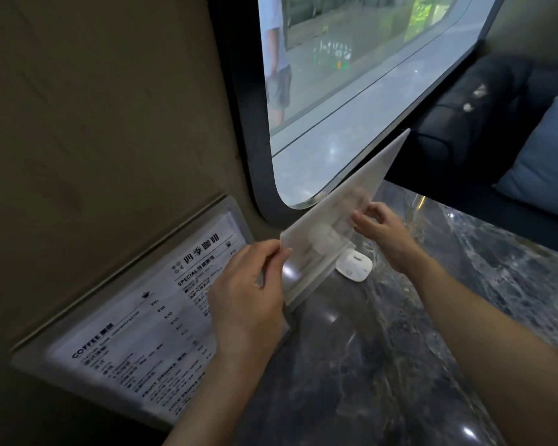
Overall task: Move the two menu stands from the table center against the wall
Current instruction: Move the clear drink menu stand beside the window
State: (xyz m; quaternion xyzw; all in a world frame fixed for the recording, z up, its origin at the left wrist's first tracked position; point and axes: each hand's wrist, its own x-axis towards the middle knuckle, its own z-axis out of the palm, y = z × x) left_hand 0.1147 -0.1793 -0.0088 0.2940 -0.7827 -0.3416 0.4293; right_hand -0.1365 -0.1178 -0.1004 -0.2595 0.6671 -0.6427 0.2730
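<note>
Two hands grip the second stand [322, 239]: my left hand [248, 284] pinches its near edge, my right hand [380, 226] its far side. Probably light, stiff, slippery acrylic.

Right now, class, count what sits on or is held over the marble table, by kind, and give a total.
Menu stands: 2, one against the wall, one held in both hands
Small white devices: 1
Total: 3
</note>
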